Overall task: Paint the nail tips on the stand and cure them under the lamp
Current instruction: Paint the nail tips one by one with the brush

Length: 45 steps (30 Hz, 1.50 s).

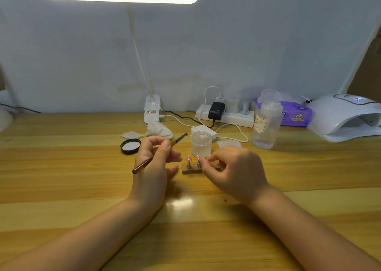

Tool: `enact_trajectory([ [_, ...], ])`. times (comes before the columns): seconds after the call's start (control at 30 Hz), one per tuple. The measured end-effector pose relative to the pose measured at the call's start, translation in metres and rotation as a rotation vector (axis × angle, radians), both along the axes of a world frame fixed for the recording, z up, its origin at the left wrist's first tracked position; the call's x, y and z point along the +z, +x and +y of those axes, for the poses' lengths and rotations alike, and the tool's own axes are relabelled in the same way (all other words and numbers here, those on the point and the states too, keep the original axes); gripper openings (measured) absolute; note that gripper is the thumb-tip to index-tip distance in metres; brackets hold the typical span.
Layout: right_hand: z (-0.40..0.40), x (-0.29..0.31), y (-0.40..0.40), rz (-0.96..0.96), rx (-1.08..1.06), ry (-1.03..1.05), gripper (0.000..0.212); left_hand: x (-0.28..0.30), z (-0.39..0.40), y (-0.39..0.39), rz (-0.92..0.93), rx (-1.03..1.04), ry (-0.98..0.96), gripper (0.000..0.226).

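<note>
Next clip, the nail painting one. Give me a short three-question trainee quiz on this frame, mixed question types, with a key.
1. True or false: the left hand holds the brush.
2. The curing lamp sits at which part of the table? A far right, B far left, C near edge.
3. Fill in: the black lid lies ____ of the nail stand.

Key: 1 true; 2 A; 3 left. The right hand covers the stand's right end.

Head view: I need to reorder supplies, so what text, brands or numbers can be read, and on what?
"NAIL": cream label on the clear plastic liquid bottle; smaller lines beneath are blurred.
Purple wet-wipe pack: print unreadable.
White curing lamp: display too blurred.
White desk-lamp base: sticker unreadable.
</note>
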State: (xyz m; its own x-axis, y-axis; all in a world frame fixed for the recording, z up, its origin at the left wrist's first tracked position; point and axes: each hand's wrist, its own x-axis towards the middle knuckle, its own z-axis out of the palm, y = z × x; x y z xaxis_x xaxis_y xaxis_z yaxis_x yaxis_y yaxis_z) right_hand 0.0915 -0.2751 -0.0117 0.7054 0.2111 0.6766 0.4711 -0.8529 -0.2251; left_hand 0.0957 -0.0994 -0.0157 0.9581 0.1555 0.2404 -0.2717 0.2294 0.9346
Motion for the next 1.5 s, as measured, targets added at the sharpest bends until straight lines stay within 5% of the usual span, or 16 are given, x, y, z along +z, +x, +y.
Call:
enact_trajectory([
  [0.3, 0.012, -0.01, 0.006, 0.239, -0.093, -0.093, 0.032, -0.003, -0.002, 0.0, -0.022, -0.104, 0.04, 0.021],
  [0.6, 0.016, -0.011, 0.006, 0.258, -0.133, -0.134, 0.039, -0.008, -0.004, 0.004, -0.043, -0.179, 0.016, 0.007],
  [0.93, 0.016, -0.011, 0.002, 0.201, -0.131, -0.205, 0.041, -0.009, -0.006, 0.003, -0.091, -0.204, 0.082, 0.02],
  [1.23, 0.009, -0.003, 0.003, 0.038, 0.029, 0.294, 0.009, -0.006, 0.0, 0.001, -0.372, -0.072, 0.296, 0.025],
  [1.5, -0.003, 0.0, 0.011, 0.082, 0.045, 0.587, 0.016, -0.001, -0.002, -0.006, -0.6, -0.065, 0.581, 0.027],
])
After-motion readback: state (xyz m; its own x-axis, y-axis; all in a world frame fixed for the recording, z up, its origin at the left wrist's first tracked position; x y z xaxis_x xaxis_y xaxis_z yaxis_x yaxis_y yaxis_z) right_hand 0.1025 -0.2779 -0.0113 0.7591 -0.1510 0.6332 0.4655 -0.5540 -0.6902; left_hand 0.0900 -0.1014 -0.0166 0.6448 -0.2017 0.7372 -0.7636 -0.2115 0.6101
